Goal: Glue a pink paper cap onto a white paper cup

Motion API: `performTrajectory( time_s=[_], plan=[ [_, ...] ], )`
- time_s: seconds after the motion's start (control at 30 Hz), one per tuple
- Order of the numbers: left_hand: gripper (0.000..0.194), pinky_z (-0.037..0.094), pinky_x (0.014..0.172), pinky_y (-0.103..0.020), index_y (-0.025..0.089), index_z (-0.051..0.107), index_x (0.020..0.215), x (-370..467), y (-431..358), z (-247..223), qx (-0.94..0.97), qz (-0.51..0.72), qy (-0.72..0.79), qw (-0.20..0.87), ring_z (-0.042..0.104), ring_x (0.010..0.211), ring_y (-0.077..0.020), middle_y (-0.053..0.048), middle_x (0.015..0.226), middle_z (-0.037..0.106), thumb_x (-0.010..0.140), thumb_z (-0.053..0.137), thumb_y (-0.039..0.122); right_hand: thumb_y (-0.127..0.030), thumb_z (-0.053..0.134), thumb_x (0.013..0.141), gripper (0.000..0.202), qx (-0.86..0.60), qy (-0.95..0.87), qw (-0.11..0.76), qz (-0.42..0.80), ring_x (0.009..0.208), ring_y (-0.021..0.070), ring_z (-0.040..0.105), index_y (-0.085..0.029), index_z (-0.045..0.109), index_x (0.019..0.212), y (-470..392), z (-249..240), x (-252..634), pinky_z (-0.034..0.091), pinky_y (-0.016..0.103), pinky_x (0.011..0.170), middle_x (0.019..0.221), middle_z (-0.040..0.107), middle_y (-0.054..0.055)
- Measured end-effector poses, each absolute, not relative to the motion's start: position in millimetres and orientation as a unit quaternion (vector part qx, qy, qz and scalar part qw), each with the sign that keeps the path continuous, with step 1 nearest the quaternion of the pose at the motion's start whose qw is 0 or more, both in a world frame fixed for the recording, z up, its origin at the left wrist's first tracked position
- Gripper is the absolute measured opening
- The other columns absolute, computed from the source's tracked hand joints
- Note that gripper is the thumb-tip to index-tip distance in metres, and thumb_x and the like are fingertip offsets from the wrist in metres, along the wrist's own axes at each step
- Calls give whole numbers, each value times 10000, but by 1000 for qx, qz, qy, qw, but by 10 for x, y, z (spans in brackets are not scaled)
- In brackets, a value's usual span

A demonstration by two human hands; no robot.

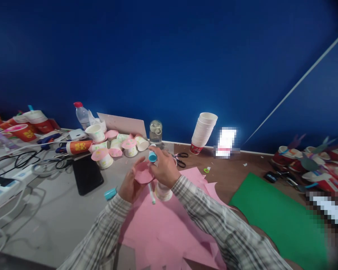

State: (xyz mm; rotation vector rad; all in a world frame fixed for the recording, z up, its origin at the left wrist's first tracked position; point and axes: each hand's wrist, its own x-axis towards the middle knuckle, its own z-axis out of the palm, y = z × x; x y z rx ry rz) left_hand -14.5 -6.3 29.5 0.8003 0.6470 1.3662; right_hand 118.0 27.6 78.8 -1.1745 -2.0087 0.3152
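My left hand (129,183) is closed on the edge of a round pink paper piece (143,175), tilted up at the middle of the table. A blue glue stick (152,156) is gripped in my right hand (165,165), just over the paper's upper right edge. Whether its tip touches the paper, I cannot tell. Below my right hand stands a paper cup (163,193), partly hidden by that hand. A white marker (151,194) with a green end lies beside it. To the left of my left wrist is a blue cap (110,194).
Pink sheets (166,232) spread under my arms. Paper cups with pink discs (101,157) cluster at back left, near a black phone (88,174) and cables. Behind my right hand are scissors (181,159), a glass jar (156,132) and a leaning cup stack (204,131). Green sheet (276,221) at right.
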Motion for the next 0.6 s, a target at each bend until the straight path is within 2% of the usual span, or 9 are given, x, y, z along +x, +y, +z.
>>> performTrajectory(
  time_s=[0.13, 0.23, 0.3, 0.37, 0.47, 0.6],
  plan=[
    [508, 539, 743, -441, 194, 539, 991, -159, -11, 230, 293, 595, 323, 675, 567, 962, -269, -88, 1056, 601, 669, 559, 587, -255, 600, 736, 458, -448, -749, 459, 165, 884, 201, 595, -234, 473, 1176, 170, 884, 1313, 455, 351, 844, 931, 659, 26],
    [547, 537, 736, -469, 184, 541, 971, -159, 13, 226, 265, 586, 330, 691, 576, 947, -276, -100, 1026, 619, 717, 404, 648, -308, 559, 779, 379, -412, -710, 535, 200, 892, 187, 624, -228, 498, 1145, -54, 962, 1490, 492, 309, 798, 1047, 643, 45],
    [591, 529, 746, -475, 182, 536, 982, -152, 10, 243, 268, 581, 336, 691, 582, 936, -279, -100, 998, 633, 723, 331, 672, -325, 557, 790, 335, -378, -736, 522, 207, 940, 187, 630, -247, 529, 1114, -230, 942, 1552, 505, 295, 792, 1081, 655, 38],
    [620, 518, 763, -472, 180, 530, 1001, -142, -7, 265, 284, 575, 344, 686, 587, 927, -279, -99, 960, 647, 721, 301, 684, -310, 558, 790, 320, -353, -773, 495, 179, 900, 174, 650, -282, 537, 1108, -366, 860, 1541, 514, 292, 772, 1056, 680, 11],
    [656, 499, 789, -473, 182, 521, 1021, -131, -47, 307, 315, 569, 343, 678, 581, 940, -284, -101, 952, 650, 712, 272, 705, -308, 562, 773, 342, -345, -799, 477, 123, 768, 161, 652, -314, 524, 1113, -440, 703, 1443, 503, 301, 724, 895, 711, -29],
    [668, 479, 822, -481, 186, 525, 1020, -122, -97, 375, 322, 582, 323, 673, 572, 962, -284, -101, 995, 636, 734, 195, 692, -328, 536, 762, 333, -344, -835, 421, 84, 679, 174, 620, -317, 533, 1095, -405, 582, 1319, 452, 312, 674, 689, 663, -38]
  ],
)
